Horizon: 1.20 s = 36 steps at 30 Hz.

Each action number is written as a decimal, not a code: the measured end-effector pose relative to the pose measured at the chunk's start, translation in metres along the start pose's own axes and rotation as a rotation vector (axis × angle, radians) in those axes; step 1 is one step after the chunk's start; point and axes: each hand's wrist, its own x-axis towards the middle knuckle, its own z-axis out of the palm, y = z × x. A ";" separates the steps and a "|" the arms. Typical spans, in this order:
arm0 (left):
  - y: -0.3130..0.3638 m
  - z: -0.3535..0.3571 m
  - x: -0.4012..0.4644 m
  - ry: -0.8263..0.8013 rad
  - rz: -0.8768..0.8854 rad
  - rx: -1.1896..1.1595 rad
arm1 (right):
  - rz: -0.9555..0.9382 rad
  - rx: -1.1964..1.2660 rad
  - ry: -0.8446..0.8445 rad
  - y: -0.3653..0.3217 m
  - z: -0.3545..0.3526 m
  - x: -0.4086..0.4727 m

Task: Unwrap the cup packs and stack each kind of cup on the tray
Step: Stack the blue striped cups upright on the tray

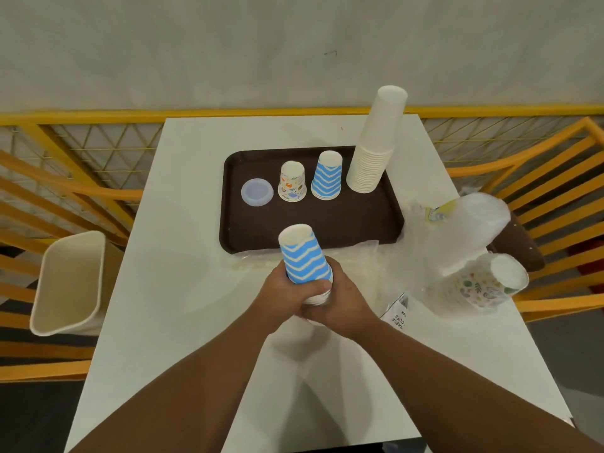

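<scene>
Gripping a tapered blue-zigzag paper cup stack (305, 261) with both hands, left (281, 295) and right (343, 305); hovering near the glossy brown tray (359, 223)

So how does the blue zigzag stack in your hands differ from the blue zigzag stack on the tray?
The held blue stack is off the tray, gripped by the left hand and right hand above the table; the tray's blue stack stands free between the patterned cups and the tall white stack. The held one tilts; the other stands upright. Both are upside down with the same blue zigzag print.
</scene>
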 end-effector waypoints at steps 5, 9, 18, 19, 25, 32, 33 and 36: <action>0.031 -0.031 -0.005 -0.058 -0.035 -0.067 | -0.003 0.140 0.135 -0.040 0.020 0.006; 0.069 -0.055 -0.002 -0.240 -0.067 0.112 | 0.032 0.263 0.234 -0.058 0.019 0.011; 0.125 -0.028 0.050 0.022 0.205 0.001 | 0.128 0.255 0.231 -0.068 -0.027 0.033; 0.127 -0.020 0.058 0.078 0.212 0.017 | 0.130 0.221 0.253 -0.067 -0.034 0.039; 0.166 0.011 0.119 0.383 0.371 0.023 | 0.211 0.231 0.338 -0.051 -0.072 0.076; 0.175 0.009 0.194 0.445 0.539 0.428 | 0.230 0.296 0.401 -0.032 -0.088 0.103; 0.168 0.011 0.199 0.396 0.556 0.488 | 0.236 0.302 0.419 -0.028 -0.088 0.104; 0.146 0.016 0.211 0.267 0.550 0.568 | 0.239 0.300 0.433 -0.021 -0.086 0.104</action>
